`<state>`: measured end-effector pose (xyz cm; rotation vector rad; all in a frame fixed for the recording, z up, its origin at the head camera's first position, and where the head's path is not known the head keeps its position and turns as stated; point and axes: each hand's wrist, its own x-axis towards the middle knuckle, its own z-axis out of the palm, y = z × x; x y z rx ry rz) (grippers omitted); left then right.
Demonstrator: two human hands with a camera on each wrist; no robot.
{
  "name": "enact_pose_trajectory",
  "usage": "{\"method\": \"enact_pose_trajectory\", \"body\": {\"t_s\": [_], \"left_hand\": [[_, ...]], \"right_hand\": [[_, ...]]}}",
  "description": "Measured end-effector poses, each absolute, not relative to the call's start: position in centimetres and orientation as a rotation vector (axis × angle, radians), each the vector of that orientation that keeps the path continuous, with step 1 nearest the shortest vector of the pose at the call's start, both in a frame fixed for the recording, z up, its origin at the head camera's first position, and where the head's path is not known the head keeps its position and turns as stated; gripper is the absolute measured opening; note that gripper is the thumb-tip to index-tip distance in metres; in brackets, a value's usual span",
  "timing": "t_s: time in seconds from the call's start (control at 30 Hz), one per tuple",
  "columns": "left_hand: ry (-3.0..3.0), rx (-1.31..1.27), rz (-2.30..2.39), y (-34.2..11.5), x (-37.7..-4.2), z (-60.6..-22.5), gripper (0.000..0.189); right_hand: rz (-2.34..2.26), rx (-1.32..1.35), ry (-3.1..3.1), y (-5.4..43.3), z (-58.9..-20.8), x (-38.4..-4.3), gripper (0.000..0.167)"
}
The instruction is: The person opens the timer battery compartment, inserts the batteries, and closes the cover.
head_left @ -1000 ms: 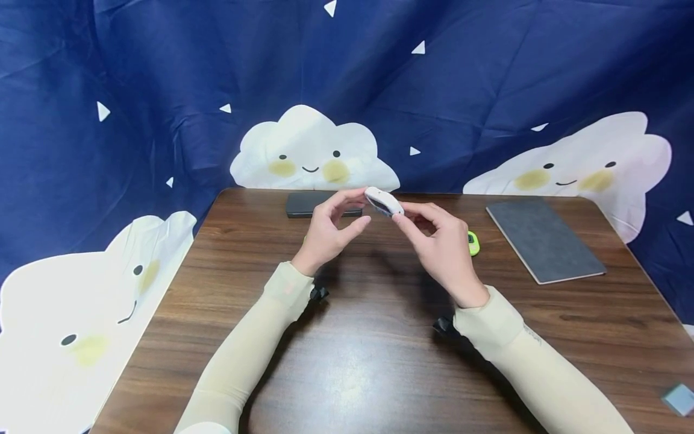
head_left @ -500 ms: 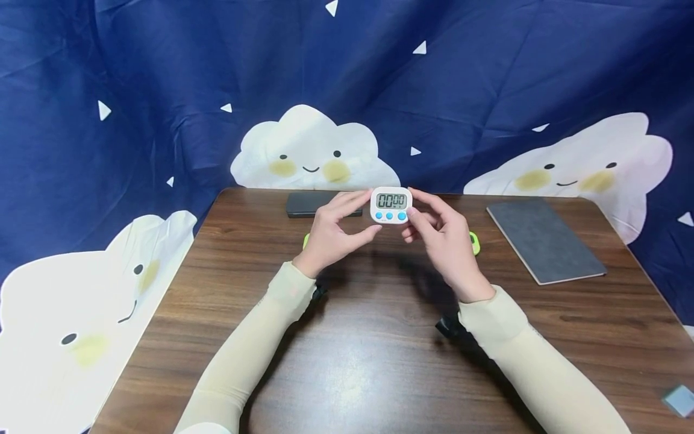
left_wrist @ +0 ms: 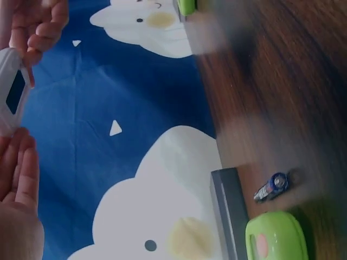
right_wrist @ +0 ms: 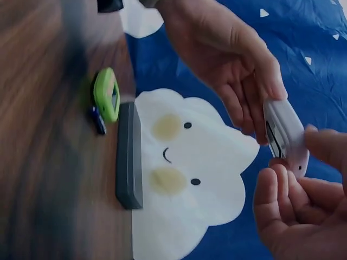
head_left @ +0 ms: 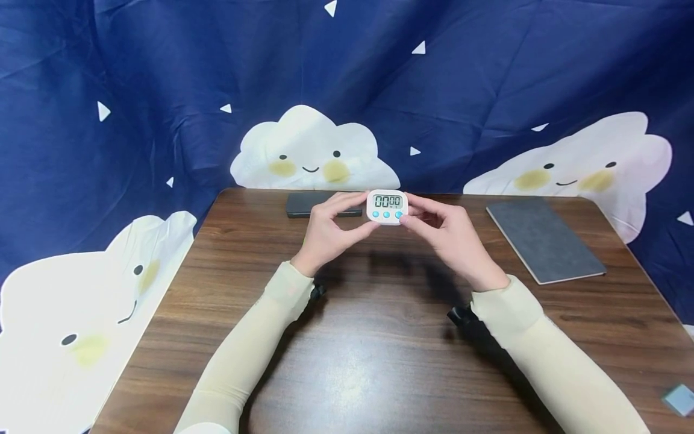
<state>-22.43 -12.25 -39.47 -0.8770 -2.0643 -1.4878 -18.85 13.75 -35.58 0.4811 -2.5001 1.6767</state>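
A white digital timer (head_left: 387, 207) with blue buttons is held up above the far part of the table, its face toward the head camera and its display reading zeros. My left hand (head_left: 332, 232) pinches its left side, forefinger at the upper corner and thumb at the lower one. My right hand (head_left: 452, 241) grips the right side, with the thumb at the lower right corner beside a blue button. In the right wrist view the timer (right_wrist: 288, 135) appears nearly edge-on between the left hand (right_wrist: 227, 54) and the right hand (right_wrist: 303, 208).
A dark case (head_left: 303, 205) lies at the table's back edge, and a grey notebook (head_left: 544, 238) is at the right. Near the case are a green timer-like device (right_wrist: 107, 95) and a small battery (left_wrist: 272, 187). A pale blue block (head_left: 679, 399) sits at the right front.
The timer has turned from nearly edge-on to face the head camera, then dropped slightly. My left thumb has closed onto its lower edge, and my right hand has shifted its grip.
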Motion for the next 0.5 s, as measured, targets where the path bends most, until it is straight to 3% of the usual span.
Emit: {"method": "enact_pose_trajectory", "body": {"t_s": [0.27,0.5], "left_hand": [[-2.108,-0.844,-1.506,-12.0,-22.4,-39.8,0.053],[-2.174,-0.855,-1.466,-11.8,-22.6,-40.2,0.053]], "right_hand": [[1.297,0.682,-2.473,14.5,-35.7,-19.4,0.062],[1.144,0.703,-2.539,14.9,-36.1,-20.0,0.062]]}}
